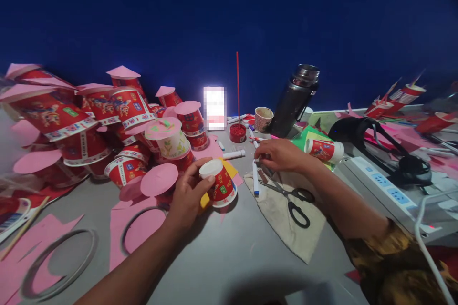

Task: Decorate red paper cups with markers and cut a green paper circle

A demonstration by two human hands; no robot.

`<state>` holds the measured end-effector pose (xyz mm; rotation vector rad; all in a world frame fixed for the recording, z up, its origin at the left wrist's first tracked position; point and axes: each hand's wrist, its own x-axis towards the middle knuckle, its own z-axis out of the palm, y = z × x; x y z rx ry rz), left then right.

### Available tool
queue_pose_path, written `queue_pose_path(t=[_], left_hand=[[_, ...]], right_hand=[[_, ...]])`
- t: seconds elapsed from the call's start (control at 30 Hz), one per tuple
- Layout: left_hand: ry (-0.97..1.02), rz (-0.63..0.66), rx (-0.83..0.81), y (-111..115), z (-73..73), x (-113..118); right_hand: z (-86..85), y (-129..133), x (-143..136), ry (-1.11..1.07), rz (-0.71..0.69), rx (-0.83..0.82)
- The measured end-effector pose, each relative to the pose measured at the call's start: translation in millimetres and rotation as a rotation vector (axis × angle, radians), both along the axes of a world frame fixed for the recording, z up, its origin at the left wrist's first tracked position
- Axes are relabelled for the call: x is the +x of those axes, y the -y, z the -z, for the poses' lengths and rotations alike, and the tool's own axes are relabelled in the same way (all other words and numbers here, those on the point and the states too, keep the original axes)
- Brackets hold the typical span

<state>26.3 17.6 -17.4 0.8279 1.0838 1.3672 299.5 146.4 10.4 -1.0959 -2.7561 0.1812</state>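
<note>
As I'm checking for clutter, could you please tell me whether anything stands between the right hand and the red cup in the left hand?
Nothing upright visibly stands between the right hand and the red cup; a blue-ended marker is at that hand, and yellow paper shows by the cup.

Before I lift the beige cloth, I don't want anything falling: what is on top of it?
Black-handled scissors and, at its left edge, a blue-capped marker. The right hand and forearm hide part of the cloth.

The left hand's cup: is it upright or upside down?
Upside down: the red paper cup shows its narrow base above, wide rim below.
</note>
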Motion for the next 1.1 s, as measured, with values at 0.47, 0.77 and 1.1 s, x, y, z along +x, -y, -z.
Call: queue_pose_path(t=[0.47,0.77,1.1], left_hand=[[-0.754,-0.067,0.430,5,12.4,3],[-1.278,-0.156,0.867,17,11.2,-1],[-1.499,-0.040,0.805,0,22.4,-6]], right_hand=[[-13.7,31,-17,0.077,-0.084,-0.074],[-5.2,4,-10,-0.968,0.136,-0.562],[28.1,-9,-21,-1.278,0.261,-0.663]])
